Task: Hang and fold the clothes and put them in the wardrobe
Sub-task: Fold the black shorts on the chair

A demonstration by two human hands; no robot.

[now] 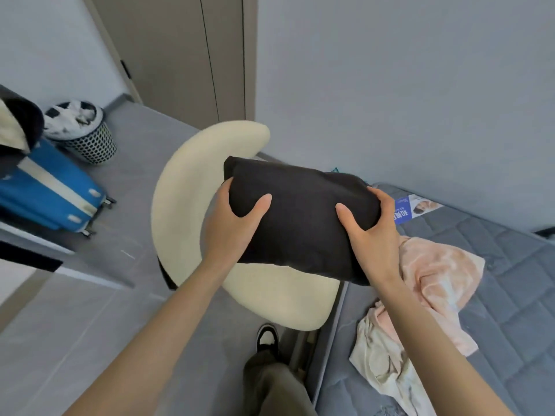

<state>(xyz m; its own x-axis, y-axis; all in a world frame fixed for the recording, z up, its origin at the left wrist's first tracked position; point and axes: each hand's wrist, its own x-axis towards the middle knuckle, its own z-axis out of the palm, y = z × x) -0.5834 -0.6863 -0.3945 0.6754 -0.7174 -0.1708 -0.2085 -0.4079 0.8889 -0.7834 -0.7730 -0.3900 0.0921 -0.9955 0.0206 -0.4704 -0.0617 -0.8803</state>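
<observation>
Two hands carry one folded black garment (300,211) in the head view, held in the air over the cream chair (192,181), beside the bed (495,265). The left hand (231,217) grips its left end, thumb on the top face and fingers wrapped round the edge; the right hand (372,229) grips the right end likewise. The bundle spans between both palms. Judged soft, light and compressible, not fragile; the folds may slip open, so support at both ends is advised. A pink garment (435,271) lies unfolded on the bed.
</observation>
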